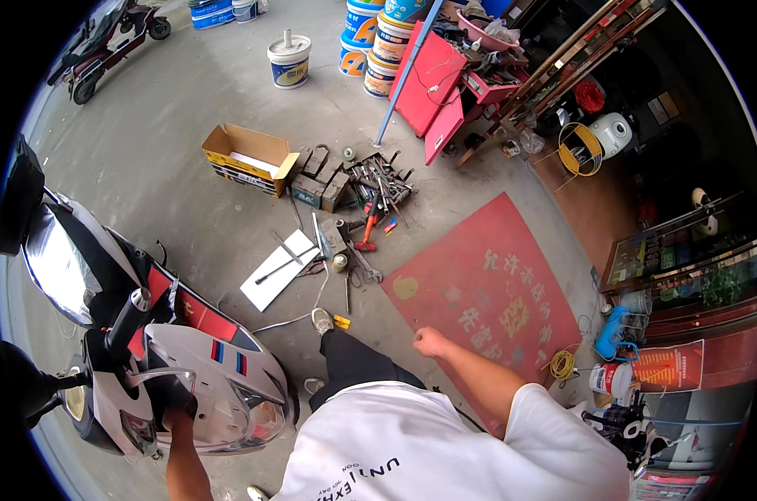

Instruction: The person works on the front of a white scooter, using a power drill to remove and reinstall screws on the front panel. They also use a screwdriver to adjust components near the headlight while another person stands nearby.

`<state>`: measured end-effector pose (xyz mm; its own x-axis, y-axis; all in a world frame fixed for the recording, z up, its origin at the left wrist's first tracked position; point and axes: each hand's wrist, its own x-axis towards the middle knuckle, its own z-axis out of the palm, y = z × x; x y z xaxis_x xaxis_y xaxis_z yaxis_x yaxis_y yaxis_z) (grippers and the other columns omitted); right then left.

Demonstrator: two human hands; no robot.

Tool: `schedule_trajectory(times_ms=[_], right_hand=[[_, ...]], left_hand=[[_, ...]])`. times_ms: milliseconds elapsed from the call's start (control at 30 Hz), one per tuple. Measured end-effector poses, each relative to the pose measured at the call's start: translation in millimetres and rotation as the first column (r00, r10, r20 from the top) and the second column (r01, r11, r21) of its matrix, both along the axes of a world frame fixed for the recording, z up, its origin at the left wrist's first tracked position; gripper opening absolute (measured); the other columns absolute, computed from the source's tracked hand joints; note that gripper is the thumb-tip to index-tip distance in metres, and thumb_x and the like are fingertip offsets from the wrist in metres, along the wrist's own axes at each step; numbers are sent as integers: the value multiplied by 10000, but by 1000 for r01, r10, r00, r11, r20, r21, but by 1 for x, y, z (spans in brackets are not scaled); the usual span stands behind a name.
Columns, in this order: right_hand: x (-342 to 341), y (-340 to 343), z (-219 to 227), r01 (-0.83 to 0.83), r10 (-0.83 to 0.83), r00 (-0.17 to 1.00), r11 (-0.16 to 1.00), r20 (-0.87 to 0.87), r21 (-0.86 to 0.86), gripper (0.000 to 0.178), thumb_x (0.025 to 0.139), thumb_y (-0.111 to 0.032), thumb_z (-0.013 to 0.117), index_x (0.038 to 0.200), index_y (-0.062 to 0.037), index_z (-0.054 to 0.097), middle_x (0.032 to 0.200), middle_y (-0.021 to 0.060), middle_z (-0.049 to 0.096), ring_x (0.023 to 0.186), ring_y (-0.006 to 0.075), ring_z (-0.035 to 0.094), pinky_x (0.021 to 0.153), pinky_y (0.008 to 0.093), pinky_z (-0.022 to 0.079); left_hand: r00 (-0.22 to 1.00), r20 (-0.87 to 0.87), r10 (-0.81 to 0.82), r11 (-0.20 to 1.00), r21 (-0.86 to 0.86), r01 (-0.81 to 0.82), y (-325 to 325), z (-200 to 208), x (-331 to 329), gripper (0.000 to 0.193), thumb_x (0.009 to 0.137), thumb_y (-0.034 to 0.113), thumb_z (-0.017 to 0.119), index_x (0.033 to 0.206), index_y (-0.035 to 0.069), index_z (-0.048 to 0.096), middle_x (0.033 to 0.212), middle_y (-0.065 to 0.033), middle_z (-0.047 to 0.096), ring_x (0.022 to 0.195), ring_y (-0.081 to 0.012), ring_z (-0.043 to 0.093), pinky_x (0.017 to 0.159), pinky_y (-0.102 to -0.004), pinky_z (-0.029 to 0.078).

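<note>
My left hand (178, 409) reaches into the front of a white scooter (199, 359), below its handlebar grip (130, 317); its fingers are hidden there. In front of my body my right hand (431, 341) hangs above the edge of a red mat (470, 259). Its fingers are curled closed, and I cannot make out anything in them. Ahead on the floor lie a red hammer (366, 245), a wrench (370, 271) and a white sheet (266, 280) with long tools across it. Neither hand touches these.
Beyond the tools stand an open cardboard box (266, 154), an opened toolbox (320, 188) and a pile of hand tools (383, 179). A bucket (290, 67) and stacked paint pails (391, 50) are farther off. Coiled yellow cable (562, 364) lies at the mat's right edge.
</note>
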<state>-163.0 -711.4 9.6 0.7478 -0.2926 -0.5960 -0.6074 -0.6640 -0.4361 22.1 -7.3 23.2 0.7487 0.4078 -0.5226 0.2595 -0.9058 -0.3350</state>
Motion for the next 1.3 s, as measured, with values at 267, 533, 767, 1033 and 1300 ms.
schedule_trajectory(times_ms=[267, 533, 767, 1033, 1300], right_hand=[[23, -78, -81, 38, -40, 985, 999, -168, -15, 179, 761, -138, 583, 813, -7, 693, 688, 173, 668, 617, 284, 667, 608, 403, 533], [282, -132, -204, -25, 36, 948, 999, -318, 37, 228, 832, -180, 563, 932, -29, 702, 993, 227, 688, 992, 392, 655, 884, 474, 513], [599, -184, -446, 32, -21, 998, 979, 58, -200, 254, 890, -115, 533, 1074, 55, 580, 1112, 264, 612, 1062, 412, 603, 915, 478, 500], [696, -251, -566, 297, -339, 940, 868, -40, -397, 249, 928, -126, 493, 1047, 28, 648, 1092, 223, 682, 1020, 369, 672, 859, 449, 550], [704, -276, -590, -32, -8, 998, 749, -57, -662, 281, 962, -184, 456, 968, -31, 692, 956, 138, 732, 896, 297, 722, 724, 412, 575]], left_hand=[[974, 87, -207, 966, 177, 189, 68, -21, -46, 224, 883, 149, 602, 1092, 91, 658, 1109, -176, 660, 1024, -344, 650, 845, -463, 537], [133, 335, 933, 357, -806, -473, -151, 93, -36, 699, 961, 526, 500, 1343, -58, 481, 1322, -235, 556, 1146, -352, 570, 862, -472, 519], [121, 440, 890, 358, -509, -783, -208, 57, 27, 918, 854, 497, 691, 1489, -4, 257, 1493, -197, 347, 1347, -335, 359, 1110, -452, 313], [173, 586, 792, 447, -361, -818, -234, 32, 83, 845, 856, 452, 700, 1434, -22, 304, 1409, -205, 412, 1275, -327, 423, 1053, -431, 357], [244, 623, 744, 511, -294, -808, -222, 13, 100, 773, 858, 407, 708, 1379, -39, 350, 1324, -213, 477, 1203, -320, 487, 997, -411, 401]])
